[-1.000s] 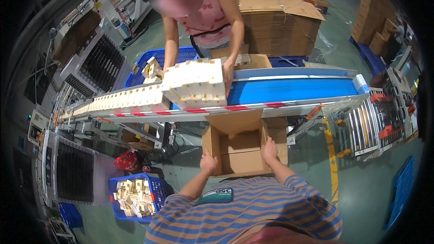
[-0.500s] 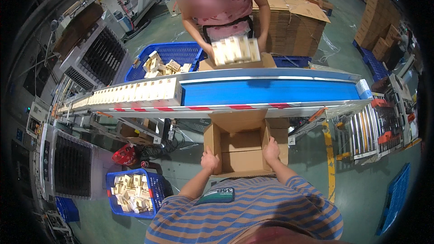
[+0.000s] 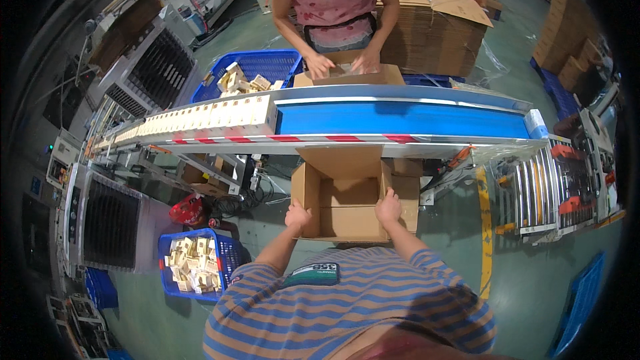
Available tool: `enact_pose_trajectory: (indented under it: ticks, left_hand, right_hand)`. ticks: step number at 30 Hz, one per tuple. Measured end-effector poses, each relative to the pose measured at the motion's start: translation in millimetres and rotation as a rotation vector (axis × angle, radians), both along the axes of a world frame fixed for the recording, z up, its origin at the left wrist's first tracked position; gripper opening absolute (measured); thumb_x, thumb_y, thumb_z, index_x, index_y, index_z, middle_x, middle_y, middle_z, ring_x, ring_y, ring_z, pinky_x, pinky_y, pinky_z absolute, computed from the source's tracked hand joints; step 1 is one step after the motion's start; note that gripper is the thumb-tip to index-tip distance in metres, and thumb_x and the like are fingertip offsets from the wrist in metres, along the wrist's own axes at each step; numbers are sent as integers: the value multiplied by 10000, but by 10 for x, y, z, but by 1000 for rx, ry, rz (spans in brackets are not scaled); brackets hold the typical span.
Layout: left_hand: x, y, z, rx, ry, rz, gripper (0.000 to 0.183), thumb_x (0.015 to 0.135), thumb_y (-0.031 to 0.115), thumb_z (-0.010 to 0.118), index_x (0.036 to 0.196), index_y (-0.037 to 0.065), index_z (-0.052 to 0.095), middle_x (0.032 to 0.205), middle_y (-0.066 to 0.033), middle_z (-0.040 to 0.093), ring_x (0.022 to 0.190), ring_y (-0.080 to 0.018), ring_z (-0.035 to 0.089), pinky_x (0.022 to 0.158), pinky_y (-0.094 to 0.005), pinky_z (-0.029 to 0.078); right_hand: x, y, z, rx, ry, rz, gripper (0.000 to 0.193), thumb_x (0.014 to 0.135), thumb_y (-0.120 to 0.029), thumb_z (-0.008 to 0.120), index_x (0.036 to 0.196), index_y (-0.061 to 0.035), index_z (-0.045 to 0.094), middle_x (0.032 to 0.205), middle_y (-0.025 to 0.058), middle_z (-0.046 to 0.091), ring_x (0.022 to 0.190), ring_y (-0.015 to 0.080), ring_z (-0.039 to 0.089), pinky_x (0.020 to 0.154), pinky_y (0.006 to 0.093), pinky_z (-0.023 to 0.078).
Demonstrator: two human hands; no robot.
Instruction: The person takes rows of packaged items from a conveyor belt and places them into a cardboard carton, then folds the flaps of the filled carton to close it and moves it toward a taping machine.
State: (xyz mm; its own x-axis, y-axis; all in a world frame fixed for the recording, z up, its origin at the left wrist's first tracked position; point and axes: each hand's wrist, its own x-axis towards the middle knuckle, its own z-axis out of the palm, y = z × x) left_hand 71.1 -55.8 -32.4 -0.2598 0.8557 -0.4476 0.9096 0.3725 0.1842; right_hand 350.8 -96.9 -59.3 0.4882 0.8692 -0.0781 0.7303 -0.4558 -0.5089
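Note:
An open cardboard box (image 3: 341,161) is in front of me, below the near side of the conveyor, with its flaps raised and its brown inner bottom showing. My left hand (image 3: 298,215) is closed round the edge of its left side. On the opposite side, my right hand (image 3: 388,208) grips the right edge, fingers wrapped over the cardboard. Nothing shows inside the box. On the conveyor's blue belt (image 3: 400,119), beyond the box, a long row of small cream cartons (image 3: 220,117) stands packed together at the left.
Across the belt a co-worker has both hands in another cardboard box (image 3: 357,79). Blue baskets of loose cartons stand at far left (image 3: 283,60) and near left (image 3: 233,253). Flattened cardboard (image 3: 433,40) is stacked behind; a roller conveyor (image 3: 540,187) stands right.
The co-worker has lowered a block of cream cartons out of sight, and their hands are now in the far box. My hands keep hold of the near box; the whole view has shifted slightly.

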Motion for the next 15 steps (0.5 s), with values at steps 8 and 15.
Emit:
enact_pose_trajectory:
  ticks: [8, 15]
  left_hand:
    - [34, -317, 51, 19, 71, 47, 773, 810, 418, 623, 1390, 66, 253, 1285, -216, 462, 1128, -364, 522, 915, -436, 457]
    - [16, -331, -3, -74, 62, 80, 745, 814, 430, 615, 1340, 16, 290, 1286, -231, 462, 1132, -367, 532, 924, -430, 459]
  right_hand:
    - [82, -108, 69, 25, 118, 48, 514, 805, -209, 613, 1263, -92, 411, 1119, 214, 539, 1021, 381, 542, 868, 463, 449]
    - [161, 62, 46, -30, 146, 139, 507, 814, -227, 607, 1259, -81, 413, 1128, 222, 538, 1056, 383, 527, 882, 468, 442]
